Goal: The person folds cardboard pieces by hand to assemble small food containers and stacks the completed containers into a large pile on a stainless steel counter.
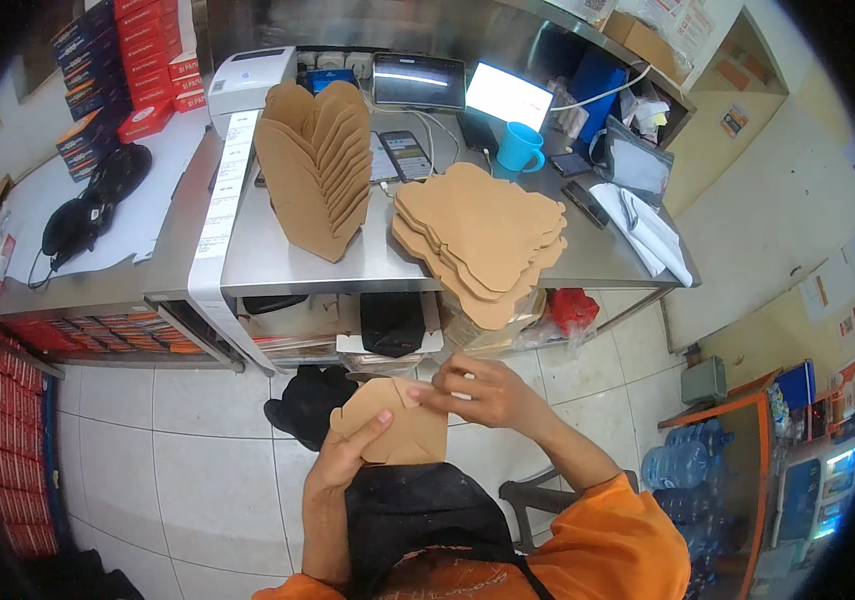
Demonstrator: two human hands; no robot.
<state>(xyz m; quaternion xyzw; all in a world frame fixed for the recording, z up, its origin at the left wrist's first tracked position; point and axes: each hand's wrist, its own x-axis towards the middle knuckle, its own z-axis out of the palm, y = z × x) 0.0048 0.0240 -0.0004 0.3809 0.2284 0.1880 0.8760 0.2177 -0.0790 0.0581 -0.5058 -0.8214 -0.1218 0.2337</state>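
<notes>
Above my lap, a brown cardboard food box (pixel 412 437), partly folded, is held between both hands. My left hand (pixel 349 452) grips its left side, with the thumb lying across the front panel. At the box's upper right, my right hand (pixel 477 393) pinches a small flap between thumb and fingers. Ahead on the metal table lies a stack of flat cardboard blanks (pixel 482 225), its near corner jutting past the front edge. To the left of that stack, several folded cardboard boxes (pixel 312 175) stand nested in one another.
A white label printer (pixel 250 82) trails a long paper strip (pixel 219 215) over the table's front edge. Behind the cardboard are a phone (pixel 406 156), a tablet (pixel 417 82), a lit screen (pixel 507 98) and a blue mug (pixel 519 147). Water jugs (pixel 682 465) stand at right.
</notes>
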